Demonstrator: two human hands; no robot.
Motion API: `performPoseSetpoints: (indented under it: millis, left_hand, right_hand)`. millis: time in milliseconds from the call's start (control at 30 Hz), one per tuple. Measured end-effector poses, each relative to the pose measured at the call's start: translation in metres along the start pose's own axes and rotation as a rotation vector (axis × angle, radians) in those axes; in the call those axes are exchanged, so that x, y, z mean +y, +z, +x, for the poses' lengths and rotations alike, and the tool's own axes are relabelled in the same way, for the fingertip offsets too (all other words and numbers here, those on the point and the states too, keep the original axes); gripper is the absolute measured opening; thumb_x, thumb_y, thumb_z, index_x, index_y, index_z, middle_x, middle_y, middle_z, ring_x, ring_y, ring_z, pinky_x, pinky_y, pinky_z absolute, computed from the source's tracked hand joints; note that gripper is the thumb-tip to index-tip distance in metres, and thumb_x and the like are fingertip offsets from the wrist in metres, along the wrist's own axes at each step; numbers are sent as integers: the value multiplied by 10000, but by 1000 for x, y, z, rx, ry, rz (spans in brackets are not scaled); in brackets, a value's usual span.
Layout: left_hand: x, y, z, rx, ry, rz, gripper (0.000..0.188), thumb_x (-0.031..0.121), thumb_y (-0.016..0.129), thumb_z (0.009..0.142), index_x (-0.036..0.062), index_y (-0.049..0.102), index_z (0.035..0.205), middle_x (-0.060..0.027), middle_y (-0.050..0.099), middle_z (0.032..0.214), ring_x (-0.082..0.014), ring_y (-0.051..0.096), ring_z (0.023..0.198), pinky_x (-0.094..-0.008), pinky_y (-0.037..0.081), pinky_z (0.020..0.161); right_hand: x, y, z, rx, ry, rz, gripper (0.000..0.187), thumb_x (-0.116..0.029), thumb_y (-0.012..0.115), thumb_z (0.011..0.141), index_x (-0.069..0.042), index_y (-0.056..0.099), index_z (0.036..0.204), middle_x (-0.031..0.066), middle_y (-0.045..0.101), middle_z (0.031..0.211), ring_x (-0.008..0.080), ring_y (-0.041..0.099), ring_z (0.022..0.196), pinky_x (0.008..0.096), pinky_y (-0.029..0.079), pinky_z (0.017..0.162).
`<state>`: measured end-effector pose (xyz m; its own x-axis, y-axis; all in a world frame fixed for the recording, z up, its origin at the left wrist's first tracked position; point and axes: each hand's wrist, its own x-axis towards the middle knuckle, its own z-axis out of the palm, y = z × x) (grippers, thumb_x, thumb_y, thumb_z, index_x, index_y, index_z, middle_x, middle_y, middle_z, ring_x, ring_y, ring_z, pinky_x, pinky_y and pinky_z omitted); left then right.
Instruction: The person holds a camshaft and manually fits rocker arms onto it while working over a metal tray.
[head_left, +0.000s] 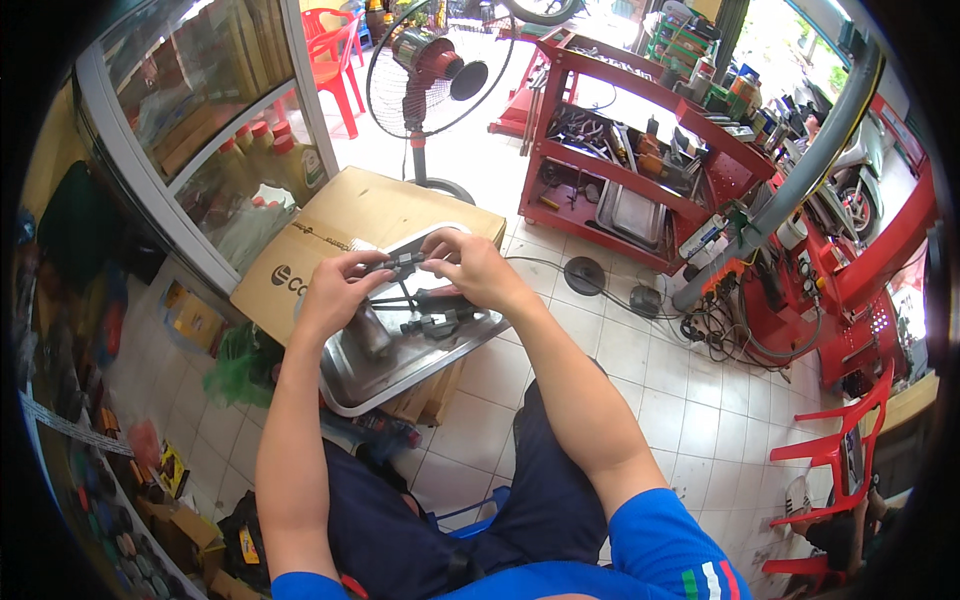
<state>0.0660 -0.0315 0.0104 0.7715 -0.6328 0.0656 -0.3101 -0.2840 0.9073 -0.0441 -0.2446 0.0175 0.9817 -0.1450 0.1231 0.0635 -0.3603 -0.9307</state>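
Observation:
Between my two hands is a small dark metal part [404, 260], held level above a silver metal tray [352, 392]. The fingertips of my left hand [338, 292] pinch its left end. My right hand [478, 270] is closed on the other end with thumb and fingers. Below them in the tray lie a brownish metal cylinder [371, 332], a tool with a dark reddish handle [440, 299] and a grey metal fitting [434, 325]. The tool's thin shaft points left, under the held part. My hands hide some of the tray's far side.
The tray rests on a cardboard box [400, 200]. A black standing fan [430, 75] is beyond it. To the right stand a red tool cart [600, 165] and a slanted grey post [790, 190], with cables [740, 320] on the tiled floor. A glass cabinet [200, 110] is at left.

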Motion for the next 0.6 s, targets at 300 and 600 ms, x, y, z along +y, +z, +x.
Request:
performPoseSetpoints:
  millis: [300,600]
  left_hand:
    - [-5,2,2,10,60,13,309,156,792,885,29,741,1162,-79,746,901,-116,673,795,-250,515,701]
    - [-3,2,2,-4,36,-7,310,142,795,883,24,738,1164,-83,747,962,-133,688,858,-264,540,742]
  right_hand:
    - [12,1,4,21,-30,-89,220,-139,712,942,32,666,1072,145,710,948,198,697,854,315,638,679]
    - [11,-1,0,4,-91,-43,261,-148,734,942,21,624,1109,133,690,960,177,676,903,326,582,728]
